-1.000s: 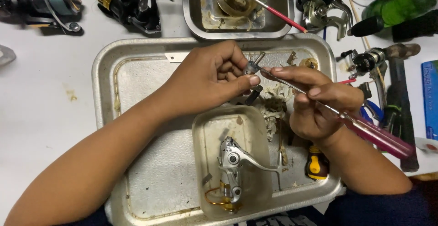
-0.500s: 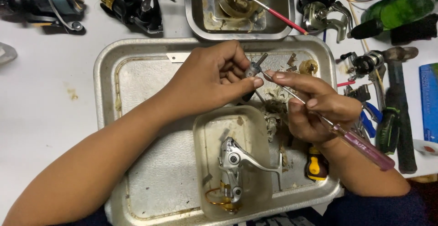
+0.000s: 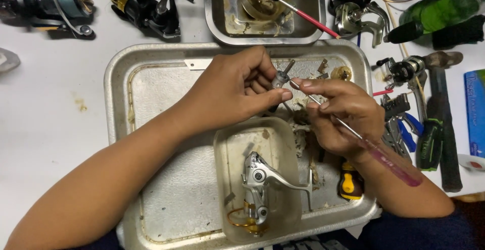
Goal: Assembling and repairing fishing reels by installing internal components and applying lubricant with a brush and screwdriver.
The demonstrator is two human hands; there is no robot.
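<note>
Left hand [image 3: 237,91] pinches small metal part [image 3: 281,77] | right hand [image 3: 343,116] grips screwdriver [image 3: 364,144], tip up-left

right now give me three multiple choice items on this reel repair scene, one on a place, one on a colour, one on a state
1. Where does the silver reel body lie?
A. in the clear plastic tub on the big metal tray
B. on the bare white table
C. in the small metal pan at the top

2. What colour is the handle of the screwdriver in the right hand?
A. green
B. translucent pink-red
C. black

3. How is the small metal part held?
A. lying loose on the tray
B. clamped in pliers
C. pinched in the fingertips of the left hand, off the tray

Answers:
1 A, the reel body sits inside the tub, which rests on the tray.
2 B, the handle past the right wrist shows pink-red and see-through.
3 C, thumb and fingers close on the part, with the screwdriver tip at it.
</note>
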